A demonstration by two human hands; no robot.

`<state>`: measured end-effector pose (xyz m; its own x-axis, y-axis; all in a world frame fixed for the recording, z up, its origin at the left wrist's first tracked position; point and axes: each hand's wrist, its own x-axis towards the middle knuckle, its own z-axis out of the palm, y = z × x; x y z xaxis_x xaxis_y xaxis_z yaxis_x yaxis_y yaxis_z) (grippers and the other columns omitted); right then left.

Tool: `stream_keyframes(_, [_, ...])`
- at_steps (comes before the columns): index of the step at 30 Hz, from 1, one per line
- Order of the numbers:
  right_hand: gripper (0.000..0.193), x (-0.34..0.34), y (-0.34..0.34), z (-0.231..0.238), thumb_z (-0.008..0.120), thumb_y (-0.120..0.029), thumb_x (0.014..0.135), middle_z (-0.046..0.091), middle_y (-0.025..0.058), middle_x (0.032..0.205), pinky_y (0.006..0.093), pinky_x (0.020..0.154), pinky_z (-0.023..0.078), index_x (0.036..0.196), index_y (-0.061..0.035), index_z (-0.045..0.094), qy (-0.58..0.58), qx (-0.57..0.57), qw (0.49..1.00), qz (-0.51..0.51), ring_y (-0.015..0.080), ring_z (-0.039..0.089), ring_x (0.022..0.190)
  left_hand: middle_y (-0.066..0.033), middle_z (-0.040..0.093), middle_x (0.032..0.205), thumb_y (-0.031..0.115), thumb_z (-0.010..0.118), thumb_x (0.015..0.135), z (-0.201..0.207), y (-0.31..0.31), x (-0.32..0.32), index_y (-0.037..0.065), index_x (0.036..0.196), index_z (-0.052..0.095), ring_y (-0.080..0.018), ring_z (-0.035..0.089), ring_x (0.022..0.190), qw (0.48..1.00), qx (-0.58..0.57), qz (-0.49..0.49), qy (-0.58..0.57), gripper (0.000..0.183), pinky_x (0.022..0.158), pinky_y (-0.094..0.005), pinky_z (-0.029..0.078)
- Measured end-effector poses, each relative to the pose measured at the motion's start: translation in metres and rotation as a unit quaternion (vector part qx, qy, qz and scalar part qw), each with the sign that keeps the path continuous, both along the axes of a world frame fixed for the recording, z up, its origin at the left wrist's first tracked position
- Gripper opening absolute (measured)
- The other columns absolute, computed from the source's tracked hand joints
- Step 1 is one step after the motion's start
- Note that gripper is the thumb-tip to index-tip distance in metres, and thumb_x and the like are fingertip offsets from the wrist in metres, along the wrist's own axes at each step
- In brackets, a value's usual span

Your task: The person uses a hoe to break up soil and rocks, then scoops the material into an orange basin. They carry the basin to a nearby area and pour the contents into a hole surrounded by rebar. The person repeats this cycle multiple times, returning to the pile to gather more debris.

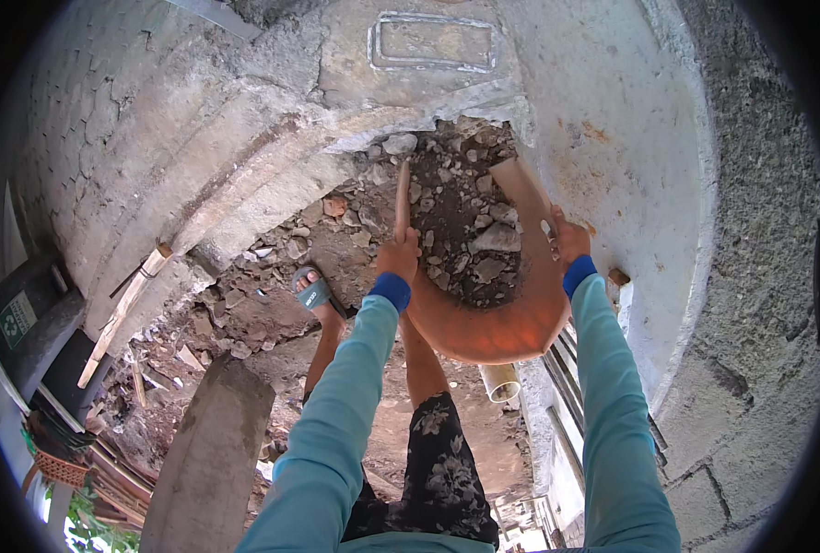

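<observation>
I hold a worn orange scoop pan (488, 334) with a deep curved wall, its open mouth facing away from me. My left hand (398, 255) is closed around its left rim. On the opposite rim, my right hand (570, 237) has its fingers wrapped over the edge. Dark soil and broken stones (484, 241) show between the two sides. How much of this lies in the pan and how much on the ground beyond, I cannot tell.
Rubble (336, 226) spreads around my sandalled foot (314, 293). A broken concrete ledge (272, 147) curves along the far left, with a wooden stick (124, 318) leaning near it. A concrete slab (209, 452) stands lower left. A pipe end (500, 383) shows below the pan; a pale wall (631, 157) rises at right.
</observation>
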<state>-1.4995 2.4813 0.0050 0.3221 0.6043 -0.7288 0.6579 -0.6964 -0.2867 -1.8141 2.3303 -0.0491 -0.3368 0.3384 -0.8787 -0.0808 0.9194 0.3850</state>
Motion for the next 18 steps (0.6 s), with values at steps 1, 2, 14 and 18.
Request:
stream_keyframes(1, [0.063, 0.024, -0.001, 0.001, 0.058, -0.063, 0.086, 0.061, 0.0106, 0.066, 0.0355, 0.048, 0.043, 0.079, -0.0010, 0.067, 0.002, 0.012, 1.000, -0.018, 0.0193, 0.053, 0.046, -0.0071, 0.063, 0.063, 0.041, 0.058, 0.093, -0.002, 0.019, 0.011, 0.000, 0.073, 0.068, -0.0193, 0.057, 0.054, 0.999, -0.009, -0.022, -0.041, 0.046, 0.054, -0.0366, 0.044])
stream_keyframes(2, [0.061, 0.028, -0.001, 0.006, 0.059, -0.062, 0.086, 0.058, 0.0089, 0.064, 0.0358, 0.046, 0.041, 0.079, -0.0018, 0.066, 0.001, 0.016, 0.997, -0.069, 0.0186, 0.050, 0.044, -0.0067, 0.064, 0.064, 0.038, 0.057, 0.094, -0.007, 0.035, 0.017, 0.000, 0.076, 0.068, -0.0189, 0.058, 0.055, 0.996, -0.021, -0.043, -0.074, 0.043, 0.054, -0.0364, 0.044])
stream_keyframes(14, [0.051, 0.051, -0.053, 0.031, 0.055, -0.051, 0.093, 0.050, 0.0052, 0.058, 0.0359, 0.037, 0.034, 0.071, -0.0052, 0.056, -0.034, -0.003, 0.953, -0.302, 0.0169, 0.041, 0.039, -0.0242, 0.069, 0.099, 0.054, 0.058, 0.086, -0.058, 0.056, 0.046, -0.008, 0.101, 0.067, -0.0368, 0.065, 0.102, 0.974, -0.025, -0.226, -0.018, 0.064, 0.089, -0.0426, 0.051])
stream_keyframes(18, [0.056, 0.044, -0.096, 0.035, 0.045, -0.050, 0.097, 0.047, 0.0094, 0.050, 0.0403, 0.039, 0.040, 0.070, -0.0022, 0.053, -0.012, -0.044, 0.962, -0.270, 0.0221, 0.047, 0.038, -0.0158, 0.069, 0.083, 0.028, 0.051, 0.096, -0.074, 0.041, 0.001, -0.002, 0.093, 0.065, -0.0268, 0.068, 0.075, 0.964, 0.031, -0.242, -0.102, 0.033, 0.064, -0.0390, 0.052])
